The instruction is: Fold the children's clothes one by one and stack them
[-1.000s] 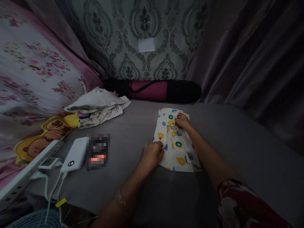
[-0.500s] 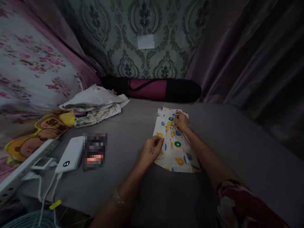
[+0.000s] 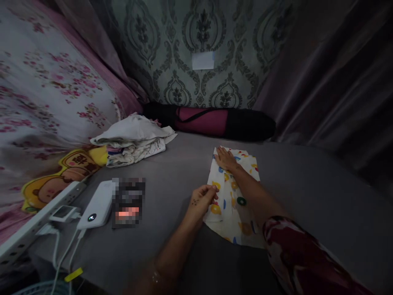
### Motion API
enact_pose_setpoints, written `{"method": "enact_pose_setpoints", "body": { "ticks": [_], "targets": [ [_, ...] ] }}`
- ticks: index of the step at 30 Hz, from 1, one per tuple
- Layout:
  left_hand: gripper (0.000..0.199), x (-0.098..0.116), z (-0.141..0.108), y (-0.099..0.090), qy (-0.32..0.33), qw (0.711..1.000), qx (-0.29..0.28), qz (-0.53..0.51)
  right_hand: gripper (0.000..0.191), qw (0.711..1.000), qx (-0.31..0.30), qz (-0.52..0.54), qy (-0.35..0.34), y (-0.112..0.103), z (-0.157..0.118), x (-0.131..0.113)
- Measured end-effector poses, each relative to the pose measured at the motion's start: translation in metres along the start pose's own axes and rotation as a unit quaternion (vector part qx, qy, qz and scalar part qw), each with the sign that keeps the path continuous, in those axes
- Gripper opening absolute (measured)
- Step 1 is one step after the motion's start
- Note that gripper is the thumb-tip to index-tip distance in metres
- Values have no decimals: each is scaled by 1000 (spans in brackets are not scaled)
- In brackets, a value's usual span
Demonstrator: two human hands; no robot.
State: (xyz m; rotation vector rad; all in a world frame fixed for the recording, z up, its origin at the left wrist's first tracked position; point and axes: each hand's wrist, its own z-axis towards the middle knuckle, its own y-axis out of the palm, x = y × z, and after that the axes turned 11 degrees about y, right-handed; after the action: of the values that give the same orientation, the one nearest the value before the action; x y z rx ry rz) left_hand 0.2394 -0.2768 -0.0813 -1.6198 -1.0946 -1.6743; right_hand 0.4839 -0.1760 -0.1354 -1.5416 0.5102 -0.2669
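On the cloth (image 3: 231, 205), my flat, open right hand (image 3: 226, 159) could push up wrinkles; whether my pinched left hand (image 3: 202, 199) grips it, I can't tell.

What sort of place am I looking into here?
Probably a bedroom or curtained sleeping nook: a gray sheet covers a broad, bed-like surface, a floral curtain hangs along one side, and a pile of clothes lies nearby.
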Motion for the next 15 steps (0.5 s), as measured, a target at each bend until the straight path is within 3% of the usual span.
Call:
{"method": "enact_pose_setpoints", "body": {
  "ticks": [4, 9, 15],
  "targets": [
    [38, 1, 0, 0, -1, 1000, 2, -16, 65, 1000, -7, 3, -1, 6, 5, 4],
    [38, -3, 3, -2, -3, 1000, 6, -17, 64, 999, -36, 17, -1, -8, 3, -1],
    [42, -6, 5, -2, -5, 1000, 10, -20, 63, 1000, 11, 12, -24, -3, 6, -16]
  ]
}}
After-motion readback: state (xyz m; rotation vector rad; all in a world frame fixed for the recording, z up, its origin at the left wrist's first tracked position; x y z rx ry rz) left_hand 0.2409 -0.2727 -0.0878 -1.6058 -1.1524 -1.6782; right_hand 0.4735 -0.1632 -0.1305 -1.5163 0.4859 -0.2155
